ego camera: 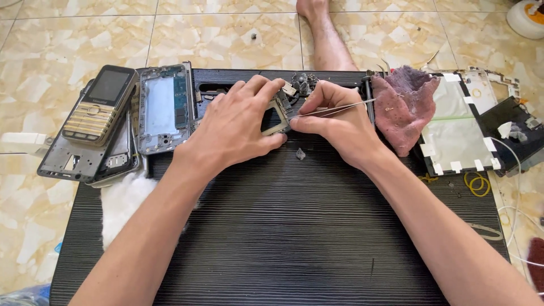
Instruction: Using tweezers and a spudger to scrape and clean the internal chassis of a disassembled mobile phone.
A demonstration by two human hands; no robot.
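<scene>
Tweezers (334,109) sit pinched in the right hand (334,127), their tips touching a small metal frame part (276,116) toward the far middle of the dark ribbed counter (294,226). The left hand (238,122) has its grip closed on that frame part, fingers curled over its top edge and thumb along its near side, holding it down. A tiny grey fragment (300,153) lies on the counter just near the two hands.

Far left, a gold keypad phone (99,105) rests on a stack of stripped phone housings (85,161), beside an opened phone body with a circuit board (165,107). White cotton wadding (122,201) lies on the left edge. To the right are a pink cloth (405,105), a dismantled tablet back (459,127) and a yellow rubber band (477,183).
</scene>
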